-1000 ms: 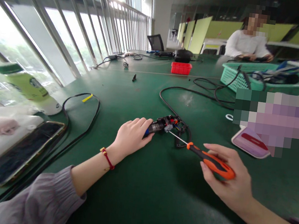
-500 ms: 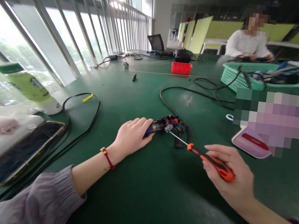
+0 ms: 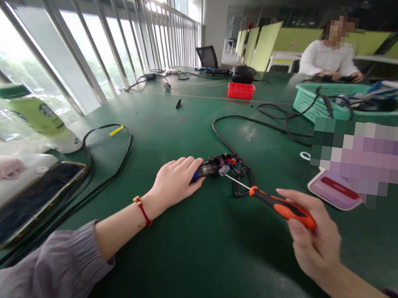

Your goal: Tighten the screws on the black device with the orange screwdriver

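Observation:
My left hand is wrapped round the blue-and-black cylindrical body of a small device, holding it on the green table. Exposed wires and red and grey parts show at the device's right end, where a black cable joins it. In my right hand is an orange-and-black screwdriver, gripped by the rear of its handle between thumb and fingers. Its thin shaft points left, and the tip meets a small grey part of the device; exact contact is too small to tell.
Left lie a phone, a green-capped bottle and a looped black cable. Beyond the device are a red basket and a green basket. A pink-purple phone lies right. A person in white sits across.
My right hand has shifted its hold towards the rear of the screwdriver handle, and the handle has turned and tilted slightly. My left hand and the device have stayed in place.

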Available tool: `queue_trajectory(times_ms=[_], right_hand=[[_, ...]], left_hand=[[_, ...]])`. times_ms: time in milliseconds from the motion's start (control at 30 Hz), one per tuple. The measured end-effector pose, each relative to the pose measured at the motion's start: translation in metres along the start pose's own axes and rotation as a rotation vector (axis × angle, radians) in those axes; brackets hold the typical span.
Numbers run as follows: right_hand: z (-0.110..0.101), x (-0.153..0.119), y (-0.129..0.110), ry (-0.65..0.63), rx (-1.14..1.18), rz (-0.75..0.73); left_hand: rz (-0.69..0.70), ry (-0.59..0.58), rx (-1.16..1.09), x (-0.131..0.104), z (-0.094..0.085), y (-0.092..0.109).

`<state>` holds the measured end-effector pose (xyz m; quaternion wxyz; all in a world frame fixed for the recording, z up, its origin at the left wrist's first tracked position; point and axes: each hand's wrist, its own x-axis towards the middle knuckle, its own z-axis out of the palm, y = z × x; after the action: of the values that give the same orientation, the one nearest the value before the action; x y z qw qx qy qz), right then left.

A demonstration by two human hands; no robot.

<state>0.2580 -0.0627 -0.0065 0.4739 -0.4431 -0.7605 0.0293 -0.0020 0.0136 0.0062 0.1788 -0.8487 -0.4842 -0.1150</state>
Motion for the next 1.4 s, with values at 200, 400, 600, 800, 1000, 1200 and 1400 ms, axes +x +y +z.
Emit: queue_trajectory(times_ms=[200,400,600,800,1000,1200,1400], right_hand=[[0.002,-0.001,-0.001,0.150,-0.043,-0.043],[0.001,0.000,-0.002,0.076,-0.059,-0.075],[0.001,0.006,-0.007,0.154,-0.009,-0.036],[0.000,0.003,-0.003,0.036,-0.052,-0.107],[0.002,0.004,-0.003,0.146,0.035,-0.045],[0.001,0.006,-0.007,0.057,-0.083,-0.142],[0.001,0.013,-0.011,0.171,-0.025,-0.102]], left_hand=[[0.004,-0.005,0.011,0.000,0.000,0.000],[0.007,-0.001,0.001,0.000,0.001,0.000],[0.000,0.002,-0.008,0.000,0.001,0.000],[0.000,0.003,0.004,0.000,0.000,0.000],[-0.002,0.004,0.004,0.000,0.001,0.000],[-0.003,0.002,0.013,0.000,0.001,0.000],[0.003,0.015,0.019,0.000,0.001,0.000]])
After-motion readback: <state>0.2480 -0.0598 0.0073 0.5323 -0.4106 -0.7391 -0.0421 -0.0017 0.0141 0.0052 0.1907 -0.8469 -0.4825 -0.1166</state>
